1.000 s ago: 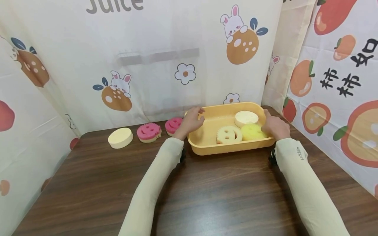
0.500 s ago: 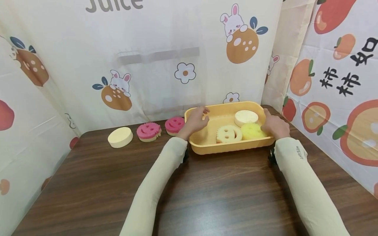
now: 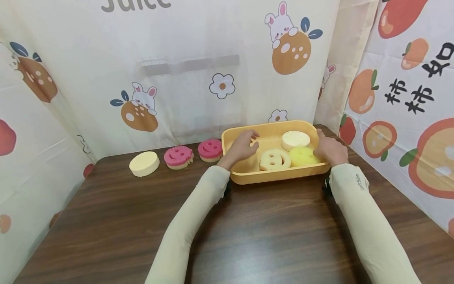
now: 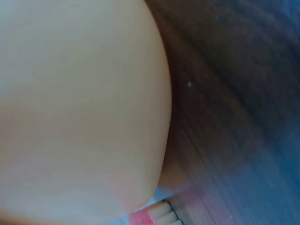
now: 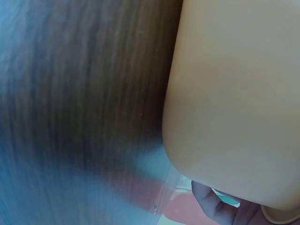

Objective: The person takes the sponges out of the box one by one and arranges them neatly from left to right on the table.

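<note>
A yellow-orange plastic tray (image 3: 248, 179) stands at the back right of the table. Inside it are a round cream sponge (image 3: 296, 141), a cream smiley-face sponge (image 3: 275, 159) and a bright yellow sponge (image 3: 303, 156). My right hand (image 3: 331, 149) grips the tray's right end; its fingers (image 5: 211, 201) show at the outer wall in the right wrist view. My left hand (image 3: 242, 146) hovers over the tray's left part, fingers loosely bent with nothing in them. The left wrist view shows mainly the tray's wall (image 4: 84, 108).
Left of the tray lie two pink smiley-face sponges, one nearer the tray (image 3: 210, 150) and another (image 3: 178, 157) beside it, then a round cream sponge (image 3: 144, 164). Printed cloth (image 3: 191, 106) hangs behind and at both sides of the wooden table (image 3: 269, 228).
My left hand has moved right, from the tray's left rim to over its inside. The right hand stays at the right end. The tray and sponges have not visibly moved.
</note>
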A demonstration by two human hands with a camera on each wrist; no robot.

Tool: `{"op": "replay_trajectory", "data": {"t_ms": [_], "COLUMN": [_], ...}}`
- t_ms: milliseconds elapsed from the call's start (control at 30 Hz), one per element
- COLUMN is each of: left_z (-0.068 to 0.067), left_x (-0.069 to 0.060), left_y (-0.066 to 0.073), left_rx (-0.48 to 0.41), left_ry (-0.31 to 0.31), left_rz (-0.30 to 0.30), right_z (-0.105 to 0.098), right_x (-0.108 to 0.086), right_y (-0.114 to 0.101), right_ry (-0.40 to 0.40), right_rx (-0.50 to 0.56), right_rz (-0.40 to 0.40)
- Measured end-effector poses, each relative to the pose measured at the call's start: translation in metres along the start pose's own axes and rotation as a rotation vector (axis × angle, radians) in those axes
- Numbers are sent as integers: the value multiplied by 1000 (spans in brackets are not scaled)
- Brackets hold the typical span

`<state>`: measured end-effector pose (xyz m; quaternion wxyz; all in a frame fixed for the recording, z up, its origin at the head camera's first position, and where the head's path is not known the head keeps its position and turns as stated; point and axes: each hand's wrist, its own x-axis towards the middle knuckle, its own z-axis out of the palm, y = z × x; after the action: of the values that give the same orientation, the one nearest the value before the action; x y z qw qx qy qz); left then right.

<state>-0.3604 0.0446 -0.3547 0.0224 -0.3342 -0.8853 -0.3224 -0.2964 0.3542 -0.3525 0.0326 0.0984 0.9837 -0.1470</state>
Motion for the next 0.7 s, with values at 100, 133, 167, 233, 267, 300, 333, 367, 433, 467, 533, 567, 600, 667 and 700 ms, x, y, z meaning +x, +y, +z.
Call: {"op": "replay_trajectory", "data": {"t_ms": [100, 133, 167, 233, 267, 300, 333, 367, 433, 467, 533, 567, 600, 667, 700], "left_z": [2, 3, 4, 6, 7, 9, 10, 11, 13, 14, 16, 16, 17, 18, 18], "left_x": [0, 0, 0, 1, 1, 1, 1, 1, 0, 0, 0, 0, 0, -1, -1], "left_y": [1, 1, 1, 2, 2, 3, 3, 3, 4, 4, 6, 6, 7, 8, 9], "left_rx": [-12, -17, -16, -12, -10, -8, -4, 0, 2, 7, 19, 25, 30, 38, 37], "left_ry": [-12, -14, -17, -22, -27, -34, -40, -46, -60, -66, -83, -93, -103, -122, -131], "left_rz": [-7, -7, -5, -2, -1, -1, -6, -11, -26, -32, -44, -49, -54, -62, -67], "right_z": [-1, -1, -1, 0, 0, 0, 0, 0, 0, 0, 0, -1, -1, -2, -2], "right_x": [1, 1, 1, 0, 0, 0, 0, -1, -1, -1, -1, -1, -1, 0, 0], "right_y": [-1, -1, -1, -1, -1, -1, -1, -1, -1, -1, -1, -1, -1, -1, -1], "right_ry": [-1, -2, -3, -2, -2, -2, -2, -1, 1, 2, 4, 2, -1, -9, -12], "right_rx": [1, 2, 3, 5, 6, 7, 8, 9, 10, 9, 9, 9, 8, 9, 11], "right_rz": [4, 6, 7, 8, 9, 9, 7, 6, 5, 4, 4, 5, 7, 10, 12]}}
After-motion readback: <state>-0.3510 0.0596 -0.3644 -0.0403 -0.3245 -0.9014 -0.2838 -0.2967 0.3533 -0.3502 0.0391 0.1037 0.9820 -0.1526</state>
